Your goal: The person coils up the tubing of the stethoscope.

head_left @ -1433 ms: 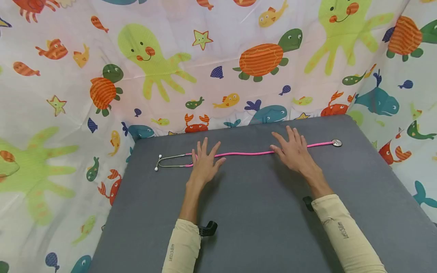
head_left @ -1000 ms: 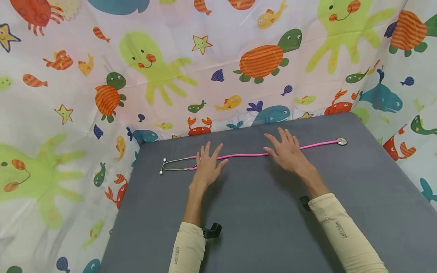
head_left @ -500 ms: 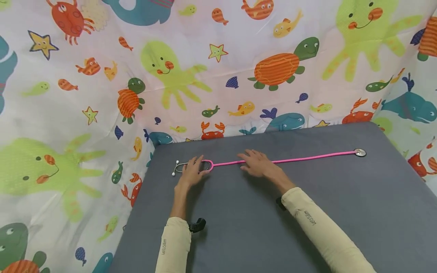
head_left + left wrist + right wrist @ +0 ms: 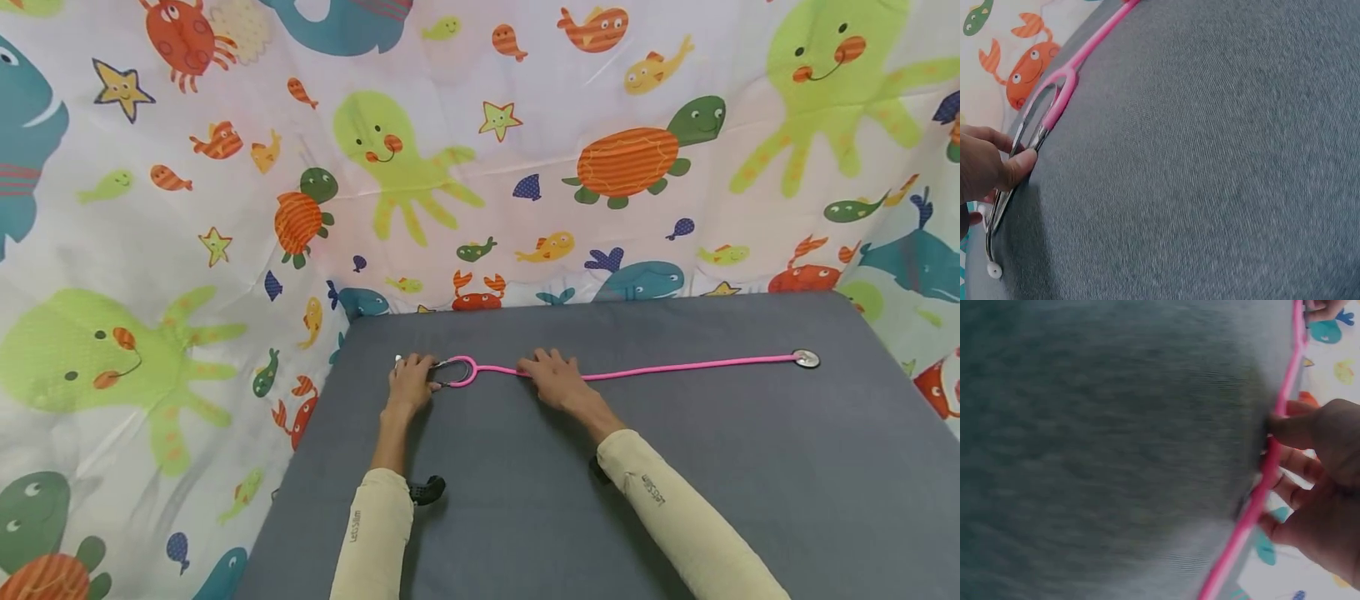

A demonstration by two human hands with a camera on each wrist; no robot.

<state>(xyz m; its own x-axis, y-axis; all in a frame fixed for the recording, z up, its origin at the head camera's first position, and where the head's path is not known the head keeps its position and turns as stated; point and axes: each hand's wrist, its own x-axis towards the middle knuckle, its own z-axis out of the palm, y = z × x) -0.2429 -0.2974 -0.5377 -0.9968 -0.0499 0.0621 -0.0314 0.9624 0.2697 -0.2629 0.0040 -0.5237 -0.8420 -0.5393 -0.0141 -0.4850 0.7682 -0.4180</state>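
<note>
A stethoscope with pink tubing [image 4: 682, 367] lies stretched across the grey table, its round metal chestpiece [image 4: 806, 358] at the far right. My left hand [image 4: 410, 385] grips the metal ear tubes just short of the pink fork [image 4: 471, 372]. In the left wrist view its thumb [image 4: 1021, 165] presses one tube, and a white eartip [image 4: 994, 270] shows below the hand. My right hand [image 4: 558, 381] is on the single pink tube to the right of the fork. The right wrist view has its thumb [image 4: 1294, 430] and fingertips around the tube [image 4: 1270, 464].
The table [image 4: 525, 500] is covered in grey cloth. A curtain [image 4: 450, 75] printed with sea animals rises along its back, left and right edges. A black wrist strap [image 4: 427, 491] sits on the left forearm.
Both hands have moved left along the stethoscope and come down from hovering with spread fingers. The left now holds the ear tubes, the right the pink tube. The head view has shifted.
</note>
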